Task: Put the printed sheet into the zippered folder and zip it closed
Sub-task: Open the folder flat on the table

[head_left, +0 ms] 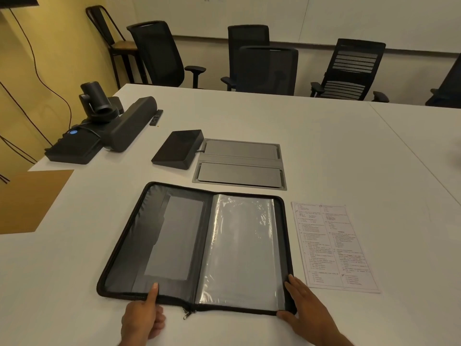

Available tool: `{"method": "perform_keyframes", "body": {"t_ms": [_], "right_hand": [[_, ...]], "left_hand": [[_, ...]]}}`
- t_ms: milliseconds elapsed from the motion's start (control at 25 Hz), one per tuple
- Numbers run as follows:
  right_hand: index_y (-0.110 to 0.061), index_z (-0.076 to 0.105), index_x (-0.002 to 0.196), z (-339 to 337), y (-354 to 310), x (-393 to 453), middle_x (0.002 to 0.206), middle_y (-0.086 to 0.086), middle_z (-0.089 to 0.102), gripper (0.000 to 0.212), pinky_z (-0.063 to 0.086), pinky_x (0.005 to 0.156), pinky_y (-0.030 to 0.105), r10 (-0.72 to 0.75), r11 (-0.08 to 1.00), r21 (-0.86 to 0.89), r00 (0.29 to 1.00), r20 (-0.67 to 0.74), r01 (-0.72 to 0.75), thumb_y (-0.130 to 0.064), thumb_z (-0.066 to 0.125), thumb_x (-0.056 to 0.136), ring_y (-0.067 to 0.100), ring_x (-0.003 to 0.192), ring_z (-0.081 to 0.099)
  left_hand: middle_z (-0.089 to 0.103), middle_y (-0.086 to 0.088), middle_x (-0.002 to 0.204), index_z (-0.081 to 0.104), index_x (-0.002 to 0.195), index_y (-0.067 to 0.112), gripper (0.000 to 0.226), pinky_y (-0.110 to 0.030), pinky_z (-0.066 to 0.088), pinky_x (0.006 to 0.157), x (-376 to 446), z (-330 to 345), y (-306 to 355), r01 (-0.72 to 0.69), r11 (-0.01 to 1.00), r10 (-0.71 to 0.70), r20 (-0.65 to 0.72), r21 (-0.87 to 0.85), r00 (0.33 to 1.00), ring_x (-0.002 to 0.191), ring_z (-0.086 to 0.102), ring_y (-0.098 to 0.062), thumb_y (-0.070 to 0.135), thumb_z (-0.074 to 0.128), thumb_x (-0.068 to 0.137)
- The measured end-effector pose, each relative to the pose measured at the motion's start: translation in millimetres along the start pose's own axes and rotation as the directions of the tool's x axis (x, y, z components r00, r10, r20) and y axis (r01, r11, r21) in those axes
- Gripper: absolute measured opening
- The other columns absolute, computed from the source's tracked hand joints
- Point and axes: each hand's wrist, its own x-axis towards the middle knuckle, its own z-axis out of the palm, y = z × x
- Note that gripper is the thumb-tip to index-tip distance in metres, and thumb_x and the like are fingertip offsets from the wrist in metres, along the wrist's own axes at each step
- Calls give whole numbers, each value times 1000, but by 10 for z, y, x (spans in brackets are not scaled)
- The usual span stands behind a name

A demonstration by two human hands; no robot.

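Note:
The black zippered folder (174, 236) lies fully open and flat on the white table (324, 146), grey inner cover on the left, clear plastic sleeves (242, 248) on the right. Its metal zip pull (187, 313) hangs at the middle of the near edge. The printed sheet (333, 245) lies flat on the table just right of the folder, touched by neither hand. My left hand (143, 318) presses its extended index finger on the folder's near left edge, the other fingers curled. My right hand (303, 305) rests on the folder's near right corner with fingers straight.
Behind the folder sit a grey flush cable hatch (240, 163) and a black wedge-shaped device (178, 149). A camera, speaker bar (132, 123) and remote stand at the far left. Black office chairs (267, 68) line the table's far side. A brown board (27, 198) lies at the left.

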Motion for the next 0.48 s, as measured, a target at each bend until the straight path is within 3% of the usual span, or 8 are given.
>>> {"method": "perform_keyframes", "body": {"t_ms": [120, 200, 320, 480], "right_hand": [[-28, 16, 153, -18, -17, -9, 162, -12, 6, 94, 10, 119, 30, 4, 1000, 29, 1000, -13, -4, -78, 43, 79, 10, 149, 9], [-28, 25, 151, -47, -31, -8, 160, -12, 20, 85, 19, 118, 30, 32, 995, 101, 997, -75, -24, -71, 49, 82, 11, 146, 22], [-23, 39, 146, -108, -61, 38, 151, -5, 42, 60, 26, 115, 28, 105, 977, 203, 977, -187, -66, -47, 54, 93, 14, 138, 39], [-14, 46, 141, -99, -102, 102, 144, 3, 51, 47, 28, 114, 25, 112, 977, 199, 971, -211, -69, -24, 56, 96, 17, 129, 48]], "left_hand": [[70, -19, 55, 71, 66, -6, 79, -43, 61, 62, 11, 8, 16, 19, 999, -20, 35, 32, 999, 59, 71, -37, 63, 45, 92], [69, -19, 55, 71, 65, -7, 80, -40, 59, 57, -24, 37, 10, 28, 999, -30, 45, 37, 999, 56, 71, -37, 63, 44, 93], [69, -17, 54, 72, 63, -5, 82, -32, 53, 50, -160, 152, -7, 20, 998, -25, 72, 66, 997, 51, 69, -34, 67, 43, 91], [70, -14, 54, 73, 64, -3, 83, -30, 53, 53, -344, 391, -41, -7, 996, -9, 162, 94, 987, 49, 70, -29, 71, 45, 88]]}}
